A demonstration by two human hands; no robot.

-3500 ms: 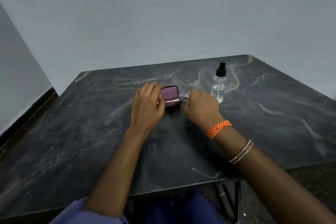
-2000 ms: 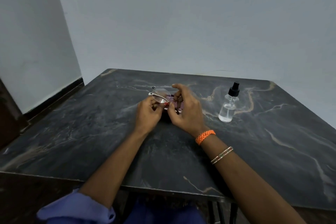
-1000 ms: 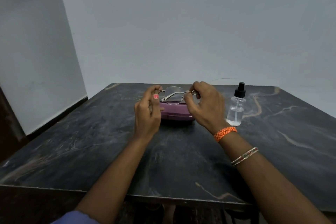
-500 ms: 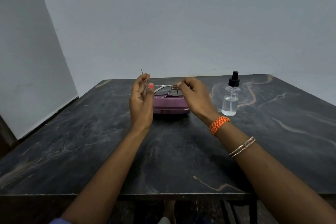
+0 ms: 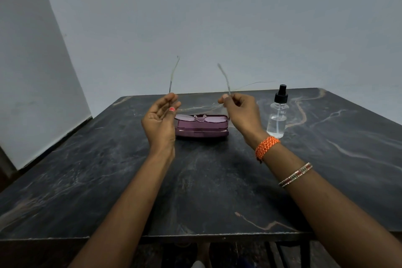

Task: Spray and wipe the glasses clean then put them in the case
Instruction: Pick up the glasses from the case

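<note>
Glasses (image 5: 201, 118) between hands, temples pinched by fingers (image 5: 226, 99)

Your hands now sit farther apart than half a second ago. The glasses (image 5: 201, 118) are unfolded, both temples swung upward, your left hand (image 5: 160, 120) and right hand (image 5: 243, 113) each pinching one.

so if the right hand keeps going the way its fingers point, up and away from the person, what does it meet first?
Probably nothing on the table. The right hand, pinching a glasses arm, points above the case; the spray bottle stands off to its right. Only the back wall lies ahead, though depth is unclear.
</note>
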